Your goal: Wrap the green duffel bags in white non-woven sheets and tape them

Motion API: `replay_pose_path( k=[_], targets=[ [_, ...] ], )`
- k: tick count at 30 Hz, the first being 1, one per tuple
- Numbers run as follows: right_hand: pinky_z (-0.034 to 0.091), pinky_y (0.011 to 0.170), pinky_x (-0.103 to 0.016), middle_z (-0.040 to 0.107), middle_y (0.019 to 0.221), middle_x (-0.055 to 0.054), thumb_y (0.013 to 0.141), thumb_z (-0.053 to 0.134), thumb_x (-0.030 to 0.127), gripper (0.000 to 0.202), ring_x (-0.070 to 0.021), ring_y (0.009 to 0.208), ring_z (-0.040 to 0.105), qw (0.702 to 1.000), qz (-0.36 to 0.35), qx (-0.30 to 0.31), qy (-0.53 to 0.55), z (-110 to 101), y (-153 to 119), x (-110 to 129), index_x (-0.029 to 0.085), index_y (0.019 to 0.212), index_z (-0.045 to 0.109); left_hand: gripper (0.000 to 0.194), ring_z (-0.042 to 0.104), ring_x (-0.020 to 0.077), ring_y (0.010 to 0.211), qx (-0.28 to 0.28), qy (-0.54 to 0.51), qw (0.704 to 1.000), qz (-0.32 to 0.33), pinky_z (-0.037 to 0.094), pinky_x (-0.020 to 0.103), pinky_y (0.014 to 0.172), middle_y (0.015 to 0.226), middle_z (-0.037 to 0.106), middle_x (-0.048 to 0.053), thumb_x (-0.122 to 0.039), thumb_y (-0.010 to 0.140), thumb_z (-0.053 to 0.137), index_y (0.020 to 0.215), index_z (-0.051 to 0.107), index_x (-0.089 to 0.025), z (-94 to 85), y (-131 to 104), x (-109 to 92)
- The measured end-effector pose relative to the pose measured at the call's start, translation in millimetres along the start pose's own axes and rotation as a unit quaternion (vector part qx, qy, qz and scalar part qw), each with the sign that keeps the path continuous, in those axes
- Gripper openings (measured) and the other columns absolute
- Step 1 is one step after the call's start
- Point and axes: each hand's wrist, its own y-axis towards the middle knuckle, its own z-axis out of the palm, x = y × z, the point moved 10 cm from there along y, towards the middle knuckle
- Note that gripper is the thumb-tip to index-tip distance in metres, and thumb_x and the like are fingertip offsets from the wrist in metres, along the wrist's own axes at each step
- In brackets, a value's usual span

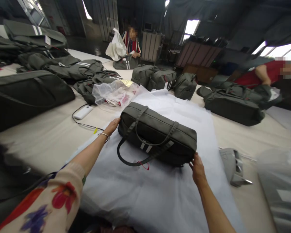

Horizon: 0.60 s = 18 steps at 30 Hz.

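A dark grey-green duffel bag (157, 132) lies on white sheeting (145, 191) in the middle of the view. Its two handles hang over the near side, beside two white stripes and a red string tag (143, 165). My left hand (112, 126) grips the bag's left end, fingertips partly hidden behind it. At the lower right corner, my right hand (197, 166) holds the other end, its fingers partly tucked beneath the bag.
More dark bags lie left (26, 97), behind (162, 79) and right (232, 103). Clear plastic with tags (116, 95), a white device with a cable (82, 112) and a grey tape dispenser (232, 165) are nearby. Two people work at bags, far centre and right.
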Motion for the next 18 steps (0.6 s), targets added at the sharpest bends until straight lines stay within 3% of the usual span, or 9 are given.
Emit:
replay_pose_path(
  k=[4, 6, 8, 10, 14, 16, 18],
  targets=[
    [0.048, 0.094, -0.042, 0.067, 0.114, -0.011, 0.069, 0.062, 0.071, 0.073, -0.0275, 0.107, 0.062, 0.992, -0.064, -0.100, -0.041, -39.5, -47.4, 8.0, 0.016, 0.118, 0.061, 0.038, 0.054, 0.0272, 0.119, -0.027, -0.005, 0.999, -0.040, 0.035, 0.047, 0.109, 0.120, 0.064, 0.013, -0.046, 0.088, 0.057, 0.109, 0.063, -0.015, -25.3, -36.0, 34.4],
    [0.047, 0.095, -0.043, 0.071, 0.098, -0.008, 0.069, 0.064, 0.070, 0.064, -0.0274, 0.100, 0.064, 0.991, -0.077, -0.083, -0.077, -31.3, -79.1, 13.0, 0.017, 0.106, 0.066, 0.044, 0.054, 0.0293, 0.118, -0.016, -0.029, 0.998, -0.056, 0.037, 0.046, 0.106, 0.117, 0.065, 0.014, -0.051, 0.086, 0.051, 0.109, 0.062, -0.015, -31.0, -53.1, 49.8],
    [0.048, 0.094, -0.042, 0.072, 0.087, -0.007, 0.069, 0.066, 0.068, 0.057, -0.0271, 0.094, 0.065, 0.991, -0.080, -0.019, -0.104, 1.2, -108.4, 17.9, 0.018, 0.096, 0.069, 0.051, 0.058, 0.0295, 0.113, 0.035, -0.067, 0.995, -0.060, 0.044, 0.045, 0.099, 0.113, 0.067, 0.014, -0.057, 0.085, 0.045, 0.109, 0.062, -0.015, -23.3, -67.8, 55.2],
    [0.050, 0.089, -0.042, 0.073, 0.087, -0.008, 0.065, 0.072, 0.065, 0.055, -0.0281, 0.092, 0.066, 0.993, -0.068, 0.056, -0.083, 47.0, -132.6, 20.3, 0.017, 0.093, 0.071, 0.053, 0.062, 0.0284, 0.108, 0.133, -0.110, 0.984, -0.049, 0.049, 0.041, 0.091, 0.110, 0.069, 0.012, -0.059, 0.082, 0.047, 0.107, 0.065, -0.016, -0.3, -83.6, 45.8],
    [0.049, 0.095, -0.044, 0.073, 0.107, -0.009, 0.046, 0.089, 0.043, 0.061, -0.0316, 0.108, 0.063, 0.990, 0.013, 0.126, 0.062, 129.6, -164.0, 16.4, 0.019, 0.100, 0.073, 0.039, 0.065, 0.0285, 0.106, 0.342, -0.158, 0.926, 0.008, 0.050, 0.041, 0.091, 0.107, 0.073, 0.008, -0.045, 0.073, 0.065, 0.102, 0.072, -0.020, 54.7, -125.5, -2.4],
    [0.047, 0.100, -0.045, 0.072, 0.113, -0.008, 0.045, 0.090, 0.033, 0.063, -0.0314, 0.115, 0.061, 0.974, 0.057, 0.160, 0.151, 161.7, -178.7, 15.3, 0.021, 0.104, 0.072, 0.041, 0.063, 0.0280, 0.110, 0.409, -0.161, 0.897, 0.047, 0.046, 0.042, 0.099, 0.113, 0.073, 0.005, -0.031, 0.069, 0.069, 0.108, 0.072, -0.023, 72.6, -145.4, -25.1],
    [0.047, 0.101, -0.046, 0.070, 0.116, -0.010, 0.051, 0.089, 0.033, 0.060, -0.0312, 0.118, 0.060, 0.952, 0.079, 0.196, 0.221, 183.6, -193.1, 17.3, 0.020, 0.106, 0.071, 0.052, 0.058, 0.0272, 0.121, 0.466, -0.157, 0.865, 0.104, 0.038, 0.043, 0.108, 0.126, 0.067, 0.003, -0.020, 0.068, 0.068, 0.120, 0.067, -0.028, 86.2, -166.2, -42.3]
  ],
)
